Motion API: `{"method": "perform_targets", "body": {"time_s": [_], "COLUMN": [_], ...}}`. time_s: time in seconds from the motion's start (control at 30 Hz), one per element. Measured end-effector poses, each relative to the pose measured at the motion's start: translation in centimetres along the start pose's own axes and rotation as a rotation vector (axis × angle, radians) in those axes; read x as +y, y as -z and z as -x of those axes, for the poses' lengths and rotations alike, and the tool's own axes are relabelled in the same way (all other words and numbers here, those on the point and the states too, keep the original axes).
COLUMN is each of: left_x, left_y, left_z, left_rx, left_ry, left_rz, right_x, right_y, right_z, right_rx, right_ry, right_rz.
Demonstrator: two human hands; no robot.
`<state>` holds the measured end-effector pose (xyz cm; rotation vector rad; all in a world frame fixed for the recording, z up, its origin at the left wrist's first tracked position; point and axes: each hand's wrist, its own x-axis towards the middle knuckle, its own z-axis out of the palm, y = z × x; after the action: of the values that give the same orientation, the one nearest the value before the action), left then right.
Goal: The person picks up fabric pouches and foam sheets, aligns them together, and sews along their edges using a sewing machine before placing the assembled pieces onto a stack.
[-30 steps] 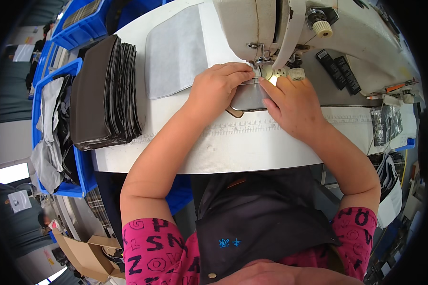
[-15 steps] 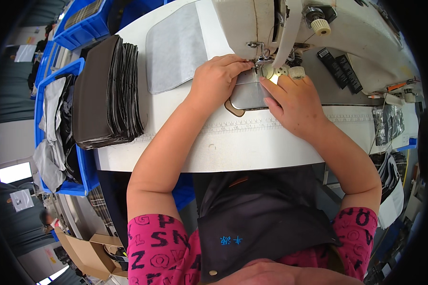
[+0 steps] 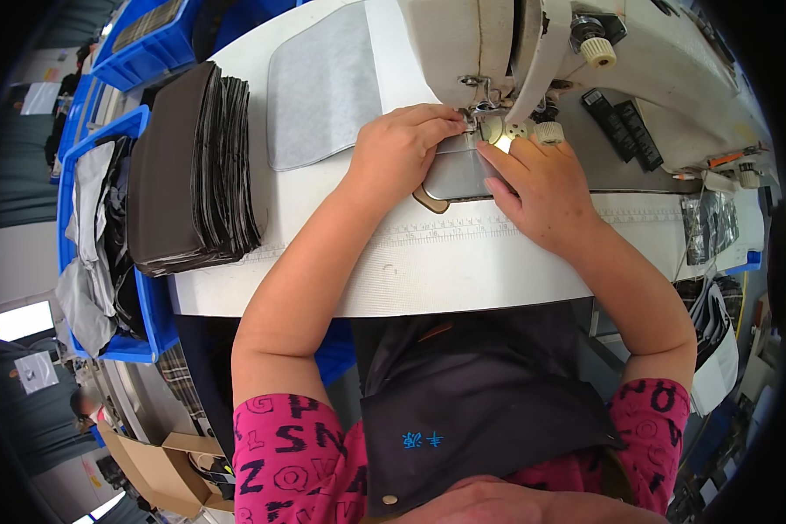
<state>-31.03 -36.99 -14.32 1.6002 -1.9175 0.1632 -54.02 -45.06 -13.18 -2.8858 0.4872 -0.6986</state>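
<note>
Beside the presser foot (image 3: 471,124) of a white sewing machine (image 3: 456,48), my left hand (image 3: 397,150) has its thumb and fingers drawn together. Whatever lies under those fingertips is too small and covered to make out. My right hand (image 3: 546,188) rests just right of the needle, index finger stretched toward the foot and thumb apart from it. Its other fingers spread over the machine bed near a lit spot. Between the hands shows a shiny metal plate (image 3: 456,179), with a thin pale strip across its far part that I cannot identify.
A thick stack of dark brown fabric pieces (image 3: 168,170) stands at the left, beside a blue bin (image 3: 162,319) of cloth. A grey rounded panel (image 3: 323,96) lies behind my left hand. Two small black packets (image 3: 610,125) lie right of the needle. A printed ruler (image 3: 445,231) crosses the table (image 3: 463,284).
The view has shifted slightly, so the machine sits a little farther right. Both hands keep nearly the same place and pose at the presser foot.
</note>
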Motion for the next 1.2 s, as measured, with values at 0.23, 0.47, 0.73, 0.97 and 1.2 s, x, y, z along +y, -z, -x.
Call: {"method": "perform_targets", "body": {"time_s": [0.23, 0.47, 0.73, 0.97, 1.2], "left_x": [0.1, 0.0, 0.6, 6.9, 16.6], "left_y": [0.0, 0.1, 0.9, 4.9, 5.8], "left_z": [-0.2, -0.1, 1.1, 8.6, 16.7], "left_rx": [0.004, -0.028, -0.112, -0.199, -0.207], "left_ry": [0.040, 0.108, 0.246, 0.198, 0.144], "left_rz": [0.020, 0.050, 0.026, 0.041, 0.052], "right_x": [0.2, 0.5, -0.3, -5.6, -9.4], "right_y": [0.1, -0.2, 0.4, 3.0, -3.1], "right_z": [-0.1, 0.1, 1.3, 7.2, 16.5], "right_rx": [0.015, 0.018, -0.029, 0.204, -0.055], "right_ry": [0.009, 0.029, 0.039, 0.323, -0.213], "right_rz": [-0.006, -0.002, 0.041, -0.255, -0.891]}}
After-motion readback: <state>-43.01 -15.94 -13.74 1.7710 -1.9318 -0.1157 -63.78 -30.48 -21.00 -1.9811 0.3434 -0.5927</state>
